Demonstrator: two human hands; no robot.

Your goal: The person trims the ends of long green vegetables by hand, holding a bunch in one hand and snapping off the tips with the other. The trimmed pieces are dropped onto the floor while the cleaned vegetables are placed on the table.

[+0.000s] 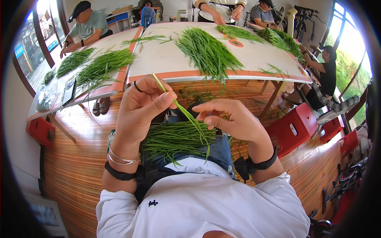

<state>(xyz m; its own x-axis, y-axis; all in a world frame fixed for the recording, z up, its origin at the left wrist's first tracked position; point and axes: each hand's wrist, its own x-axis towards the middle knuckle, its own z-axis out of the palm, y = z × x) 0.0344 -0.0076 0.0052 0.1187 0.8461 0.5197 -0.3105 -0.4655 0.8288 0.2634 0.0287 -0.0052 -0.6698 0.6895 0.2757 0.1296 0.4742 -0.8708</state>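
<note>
Between the thumb and fingers of my left hand (148, 104) is a thin stalk of garlic chives (182, 109), its pale end up and its green blades hanging to the lower right. My right hand (229, 119) is beside those blades, fingers curved and thumb apart; whether a fingertip touches them is unclear. Below both hands, a loose bunch of garlic chives (175, 138) lies across my lap on blue jeans (221, 153).
Ahead stands a white table (157, 59) with an orange border, bearing a large chive pile (208, 50). More chives (102, 65) lie on the left table near a black flat object (69, 92). Several people work around the tables. A red plastic stool (293, 128) stands at right.
</note>
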